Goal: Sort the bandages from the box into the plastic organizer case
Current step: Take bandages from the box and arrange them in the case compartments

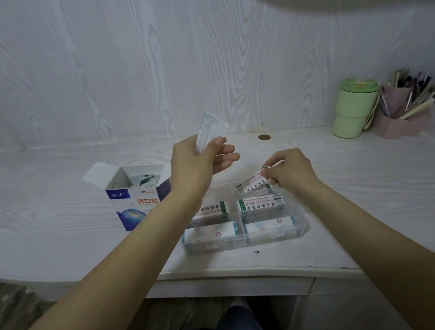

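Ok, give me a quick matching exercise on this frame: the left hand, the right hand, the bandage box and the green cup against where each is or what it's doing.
Things:
1. left hand
2. right hand
3. bandage box
4. green cup

States:
A. open-topped, left of the organizer case
B. lowering a printed bandage over a far compartment
C. beside the pen holder
D. holding pale bandages up above the desk

Pairs: 1-D, 2-B, 3-A, 4-C

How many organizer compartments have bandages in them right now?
4: back-left, back-right, front-left, front-right. The left arm may hide more.
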Motion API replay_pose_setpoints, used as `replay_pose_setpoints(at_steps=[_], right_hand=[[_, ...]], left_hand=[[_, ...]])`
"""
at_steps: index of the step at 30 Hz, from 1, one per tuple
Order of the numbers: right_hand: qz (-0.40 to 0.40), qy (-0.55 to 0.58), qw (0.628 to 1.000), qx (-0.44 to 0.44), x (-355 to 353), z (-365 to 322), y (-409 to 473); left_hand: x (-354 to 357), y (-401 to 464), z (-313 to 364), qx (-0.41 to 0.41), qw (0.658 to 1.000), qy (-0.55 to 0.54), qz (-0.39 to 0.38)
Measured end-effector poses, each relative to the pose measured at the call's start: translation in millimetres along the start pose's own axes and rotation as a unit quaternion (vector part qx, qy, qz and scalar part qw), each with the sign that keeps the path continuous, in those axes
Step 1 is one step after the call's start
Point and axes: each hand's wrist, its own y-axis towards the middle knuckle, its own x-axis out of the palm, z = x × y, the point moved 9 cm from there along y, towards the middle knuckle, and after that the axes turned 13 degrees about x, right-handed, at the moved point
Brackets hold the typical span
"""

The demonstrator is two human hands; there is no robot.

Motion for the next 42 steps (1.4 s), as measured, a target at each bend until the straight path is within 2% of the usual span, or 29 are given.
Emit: replay_pose_setpoints(at_steps=[4, 9, 13, 17, 19, 21, 23, 25, 27, 28, 32, 35, 37, 40, 42], right_hand=[[0.006, -0.096, 0.995, -0.034, 9.4, -9.7, -2.5], [0.013, -0.265, 0.963, -0.049, 20.5, -15.7, -3.9], [0.037, -0.316, 0.947, -0.047, 25.2, -17.8, -3.2], [0.019, -0.345, 0.937, -0.051, 24.3, -20.0, -4.9], [0.020, -0.284, 0.954, -0.093, 14.4, -33.9, -13.6], [0.003, -0.111, 0.986, -0.126, -1.0, -51.1, -30.0], [-0.087, 0.074, 0.989, -0.091, -5.9, -58.7, -43.7], [-0.184, 0.163, 0.969, -0.040, -0.2, -62.4, -54.7], [-0.230, 0.172, 0.957, -0.027, 3.9, -64.9, -60.9], [-0.236, 0.171, 0.956, -0.034, 3.3, -66.2, -62.2], [-0.210, 0.170, 0.961, -0.063, -6.3, -62.9, -56.8], [-0.157, 0.161, 0.972, -0.070, -16.6, -56.6, -50.9], [-0.117, 0.138, 0.980, -0.079, -21.5, -54.1, -48.7], [-0.092, 0.127, 0.984, -0.080, -23.2, -48.8, -43.4], [-0.086, 0.123, 0.986, -0.079, -24.3, -44.5, -38.0]], left_hand=[[-0.5, 0.6, 2.2, 0.007, 1.000, 0.018, 0.001], [-0.7, 2.0, 3.2, 0.013, 1.000, 0.020, 0.001], [2.6, 1.5, 1.8, 0.006, 1.000, 0.014, -0.015], [9.4, -1.5, 2.5, 0.006, 0.998, 0.031, -0.063], [10.0, -2.8, 1.7, 0.012, 0.994, 0.064, -0.090], [11.1, -4.4, -0.5, 0.016, 0.988, 0.092, -0.123], [15.0, -5.9, 1.5, 0.040, 0.975, 0.146, -0.163], [23.2, -8.8, 7.5, 0.085, 0.943, 0.244, -0.211], [31.3, -13.3, 9.3, 0.105, 0.909, 0.321, -0.245], [34.0, -15.0, 8.7, 0.098, 0.903, 0.332, -0.255], [34.1, -18.0, 8.1, 0.064, 0.923, 0.279, -0.257], [26.3, -10.1, 8.1, 0.095, 0.924, 0.300, -0.216], [21.0, -5.8, 4.1, 0.093, 0.941, 0.274, -0.178], [20.8, -2.5, -7.5, 0.045, 0.968, 0.194, -0.153], [23.2, -0.3, -15.7, 0.015, 0.973, 0.172, -0.152]])
